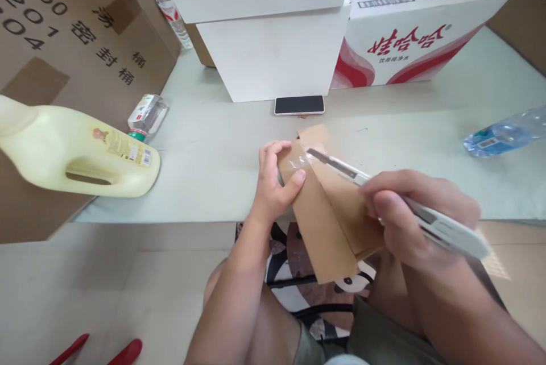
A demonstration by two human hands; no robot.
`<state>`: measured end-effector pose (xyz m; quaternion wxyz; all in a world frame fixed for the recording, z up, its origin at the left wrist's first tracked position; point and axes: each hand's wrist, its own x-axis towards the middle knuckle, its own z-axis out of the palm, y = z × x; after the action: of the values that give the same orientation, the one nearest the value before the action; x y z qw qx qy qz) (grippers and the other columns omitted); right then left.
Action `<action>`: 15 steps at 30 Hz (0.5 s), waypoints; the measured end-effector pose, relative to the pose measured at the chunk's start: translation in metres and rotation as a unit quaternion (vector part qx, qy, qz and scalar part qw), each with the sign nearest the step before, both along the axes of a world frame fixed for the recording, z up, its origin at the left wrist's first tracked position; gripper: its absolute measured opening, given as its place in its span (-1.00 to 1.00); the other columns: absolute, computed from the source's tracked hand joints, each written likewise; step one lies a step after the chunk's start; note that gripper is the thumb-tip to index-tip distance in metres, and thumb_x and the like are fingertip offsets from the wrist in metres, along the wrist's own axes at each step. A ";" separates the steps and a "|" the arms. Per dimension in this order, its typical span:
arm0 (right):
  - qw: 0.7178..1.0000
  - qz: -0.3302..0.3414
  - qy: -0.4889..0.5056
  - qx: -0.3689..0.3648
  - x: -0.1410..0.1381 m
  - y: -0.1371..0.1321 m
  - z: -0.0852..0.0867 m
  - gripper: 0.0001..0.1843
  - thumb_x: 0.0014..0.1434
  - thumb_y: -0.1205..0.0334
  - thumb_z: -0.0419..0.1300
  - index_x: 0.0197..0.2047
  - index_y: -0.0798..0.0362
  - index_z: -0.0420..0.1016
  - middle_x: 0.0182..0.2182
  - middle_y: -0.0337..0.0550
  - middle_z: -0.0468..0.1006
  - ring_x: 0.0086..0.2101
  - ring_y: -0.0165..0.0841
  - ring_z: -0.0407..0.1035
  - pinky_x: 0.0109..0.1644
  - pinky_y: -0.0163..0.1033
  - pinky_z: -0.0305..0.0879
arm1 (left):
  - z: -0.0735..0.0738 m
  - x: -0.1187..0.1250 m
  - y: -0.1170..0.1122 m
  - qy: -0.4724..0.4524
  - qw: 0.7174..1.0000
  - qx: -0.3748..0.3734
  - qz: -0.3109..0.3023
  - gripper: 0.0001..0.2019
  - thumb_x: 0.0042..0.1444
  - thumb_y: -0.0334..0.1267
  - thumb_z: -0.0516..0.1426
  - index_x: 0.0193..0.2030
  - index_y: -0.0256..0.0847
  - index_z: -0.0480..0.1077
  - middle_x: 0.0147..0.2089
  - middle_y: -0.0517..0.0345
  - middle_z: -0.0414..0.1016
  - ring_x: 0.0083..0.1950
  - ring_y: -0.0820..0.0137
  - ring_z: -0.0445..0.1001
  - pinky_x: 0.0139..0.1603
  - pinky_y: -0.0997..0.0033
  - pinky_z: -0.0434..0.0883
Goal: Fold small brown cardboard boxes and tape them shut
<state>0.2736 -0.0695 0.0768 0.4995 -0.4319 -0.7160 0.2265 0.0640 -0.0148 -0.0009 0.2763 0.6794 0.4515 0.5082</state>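
Observation:
A folded piece of brown cardboard lies tilted over the table's front edge, its lower end hanging above my lap. My left hand grips its upper left side, thumb on top and fingers around the far edge. Clear tape shows near the top, beside my thumb. A white utility knife is held in my right hand, with its blade extended. The blade tip is at the taped seam near the top of the cardboard; whether it touches cannot be made out.
Behind the cardboard lies a phone before stacked white boxes. A red-and-white carton stands back right, a water bottle at right. At left are a yellow jug, a small clear bottle and a large box.

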 end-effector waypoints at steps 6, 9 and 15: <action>0.992 -0.007 -0.094 -0.082 -0.014 0.007 0.002 -0.86 0.26 0.20 0.14 -0.11 -0.05 0.46 -0.49 -0.26 0.58 -0.55 -0.39 0.42 -0.44 -0.28 0.34 | 0.002 0.007 -0.002 -0.008 1.000 -0.011 0.003 -0.49 0.19 0.16 0.13 0.16 -0.08 0.24 0.11 -0.04 0.27 0.20 0.13 0.32 0.25 0.08 0.32; 0.989 -0.039 -0.126 -0.072 -0.017 0.011 0.000 -0.95 0.22 0.19 0.18 -0.23 -0.06 0.41 -0.62 -0.35 0.44 -0.65 -0.43 0.29 -0.52 -0.30 0.24 | 0.000 0.007 -0.001 -0.005 1.000 -0.006 0.000 -0.50 0.20 0.14 0.13 0.15 -0.09 0.25 0.11 -0.05 0.28 0.21 0.13 0.31 0.26 0.07 0.31; 0.980 -0.008 -0.193 -0.050 -0.016 0.018 -0.008 -0.68 0.30 0.17 0.10 0.10 -0.05 0.44 -0.19 -0.08 0.65 -0.30 -0.22 0.56 -0.29 -0.19 0.41 | -0.004 0.011 -0.002 -0.028 1.000 -0.007 -0.001 -0.54 0.21 0.10 0.13 0.14 -0.08 0.26 0.14 -0.05 0.25 0.26 0.11 0.28 0.33 0.02 0.25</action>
<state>0.2575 -0.0516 0.0690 0.3314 -0.4977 -0.7833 0.1701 0.0752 -0.0171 -0.0050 0.2943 0.6631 0.4465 0.5238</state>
